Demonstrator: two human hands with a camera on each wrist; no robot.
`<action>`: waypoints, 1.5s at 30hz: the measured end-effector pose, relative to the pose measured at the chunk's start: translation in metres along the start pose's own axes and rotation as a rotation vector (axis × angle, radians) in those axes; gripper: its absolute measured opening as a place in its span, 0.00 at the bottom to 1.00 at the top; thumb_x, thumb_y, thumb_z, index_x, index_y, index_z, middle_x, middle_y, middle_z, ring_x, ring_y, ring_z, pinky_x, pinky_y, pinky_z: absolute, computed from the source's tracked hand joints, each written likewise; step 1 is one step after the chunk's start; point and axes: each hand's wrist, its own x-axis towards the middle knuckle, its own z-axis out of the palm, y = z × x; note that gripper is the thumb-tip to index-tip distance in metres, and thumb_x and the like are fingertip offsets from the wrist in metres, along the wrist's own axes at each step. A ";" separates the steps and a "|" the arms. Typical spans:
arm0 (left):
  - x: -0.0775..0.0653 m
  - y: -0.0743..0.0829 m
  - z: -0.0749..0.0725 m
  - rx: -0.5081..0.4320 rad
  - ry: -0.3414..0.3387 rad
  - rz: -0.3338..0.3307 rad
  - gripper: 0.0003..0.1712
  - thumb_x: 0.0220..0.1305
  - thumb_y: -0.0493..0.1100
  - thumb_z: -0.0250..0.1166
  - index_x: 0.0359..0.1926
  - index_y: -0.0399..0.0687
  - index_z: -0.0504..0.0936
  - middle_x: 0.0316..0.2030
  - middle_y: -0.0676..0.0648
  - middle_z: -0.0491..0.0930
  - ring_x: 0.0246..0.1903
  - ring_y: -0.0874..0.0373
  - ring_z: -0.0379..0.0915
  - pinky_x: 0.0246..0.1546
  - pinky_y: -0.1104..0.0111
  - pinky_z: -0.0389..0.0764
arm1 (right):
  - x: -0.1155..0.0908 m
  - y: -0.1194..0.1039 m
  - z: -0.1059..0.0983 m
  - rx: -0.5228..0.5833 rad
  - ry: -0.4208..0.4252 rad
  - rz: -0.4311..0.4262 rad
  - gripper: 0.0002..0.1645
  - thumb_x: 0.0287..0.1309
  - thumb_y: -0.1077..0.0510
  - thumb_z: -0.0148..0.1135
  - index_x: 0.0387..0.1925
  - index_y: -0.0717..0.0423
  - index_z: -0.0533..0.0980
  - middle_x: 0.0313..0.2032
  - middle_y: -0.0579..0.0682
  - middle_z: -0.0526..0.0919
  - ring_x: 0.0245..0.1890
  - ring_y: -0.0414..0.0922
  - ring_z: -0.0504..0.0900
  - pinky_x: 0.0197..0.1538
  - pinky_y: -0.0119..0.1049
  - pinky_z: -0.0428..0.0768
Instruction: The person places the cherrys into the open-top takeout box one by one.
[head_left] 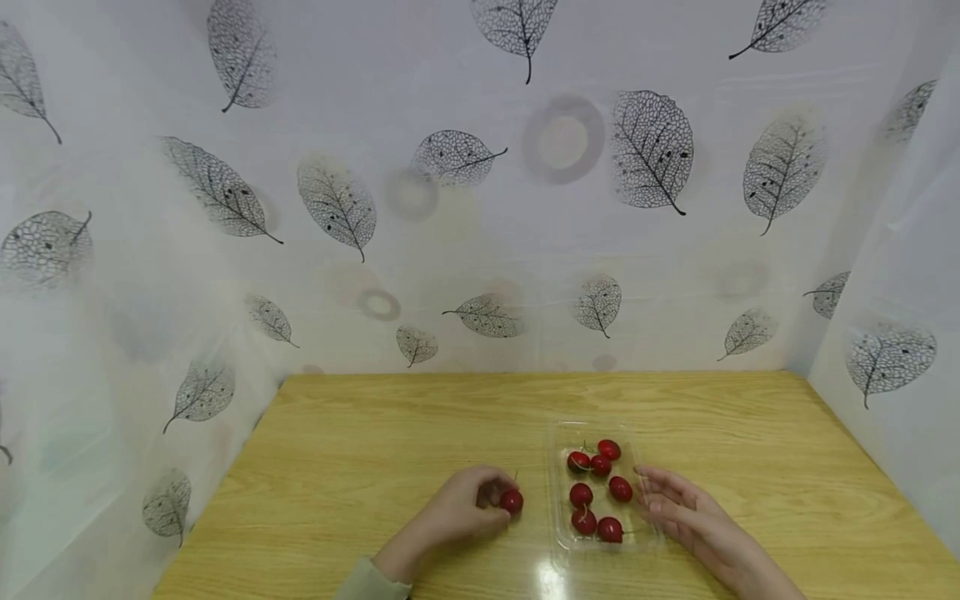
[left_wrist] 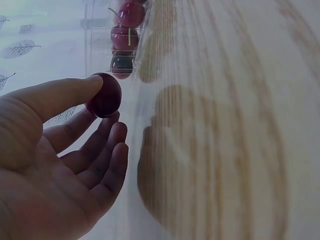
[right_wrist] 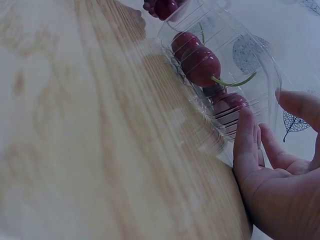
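A dark red cherry [head_left: 512,501] with a short stem is pinched between the thumb and fingertips of my left hand [head_left: 467,505], to the left of a clear plastic container [head_left: 557,500]. In the left wrist view the cherry [left_wrist: 106,96] sits at the fingertips, the other fingers loosely bent below. Several red cherries [head_left: 619,489] lie inside the container, some with green stems. My right hand [head_left: 693,521] is at the container's right side, its fingers fairly straight. In the right wrist view, the fingertips [right_wrist: 245,117] rest against the ribbed clear wall [right_wrist: 272,85].
Both hands are over a wooden table [head_left: 390,425] with light yellow grain. A pale sheet printed with dark leaves [head_left: 487,315] hangs behind the table's back edge and along both sides. Light glares off the tabletop just in front of the container.
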 end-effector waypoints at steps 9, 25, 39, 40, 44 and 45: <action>0.004 0.004 0.001 0.078 0.057 0.074 0.20 0.60 0.35 0.76 0.54 0.43 0.86 0.47 0.46 0.87 0.44 0.62 0.79 0.49 0.73 0.81 | 0.000 0.000 0.002 -0.006 0.006 -0.004 0.35 0.83 0.60 0.47 0.82 0.62 0.51 0.61 0.32 0.76 0.61 0.28 0.80 0.66 0.28 0.80; 0.023 0.028 0.012 0.020 0.041 0.128 0.19 0.60 0.33 0.76 0.53 0.43 0.86 0.47 0.45 0.87 0.44 0.62 0.80 0.48 0.76 0.82 | 0.001 0.001 0.002 0.007 -0.014 -0.024 0.31 0.83 0.61 0.46 0.81 0.56 0.57 0.62 0.34 0.76 0.62 0.30 0.80 0.66 0.29 0.80; 0.039 0.056 0.027 0.006 0.016 0.176 0.19 0.62 0.33 0.75 0.54 0.44 0.86 0.50 0.44 0.87 0.45 0.65 0.80 0.50 0.76 0.82 | 0.000 0.002 -0.001 0.016 -0.032 -0.033 0.26 0.83 0.61 0.46 0.76 0.45 0.65 0.61 0.34 0.76 0.62 0.30 0.80 0.66 0.28 0.80; 0.041 0.057 0.029 0.003 0.013 0.178 0.19 0.62 0.33 0.75 0.54 0.44 0.86 0.51 0.44 0.87 0.44 0.66 0.80 0.50 0.76 0.82 | 0.000 0.002 -0.001 0.019 -0.033 -0.032 0.26 0.83 0.61 0.46 0.76 0.45 0.64 0.61 0.33 0.76 0.62 0.30 0.81 0.66 0.28 0.80; 0.047 0.061 0.035 0.010 0.012 0.181 0.19 0.62 0.33 0.75 0.54 0.44 0.86 0.50 0.45 0.87 0.44 0.65 0.80 0.49 0.77 0.81 | 0.000 0.003 -0.002 0.020 -0.035 -0.029 0.28 0.83 0.61 0.45 0.79 0.51 0.60 0.61 0.32 0.77 0.61 0.30 0.81 0.66 0.28 0.80; 0.048 0.062 0.037 0.007 0.010 0.182 0.19 0.62 0.33 0.75 0.55 0.44 0.86 0.49 0.45 0.87 0.44 0.65 0.81 0.48 0.78 0.81 | 0.000 0.003 -0.002 0.021 -0.034 -0.026 0.28 0.83 0.60 0.45 0.79 0.50 0.61 0.61 0.32 0.77 0.61 0.29 0.81 0.66 0.28 0.80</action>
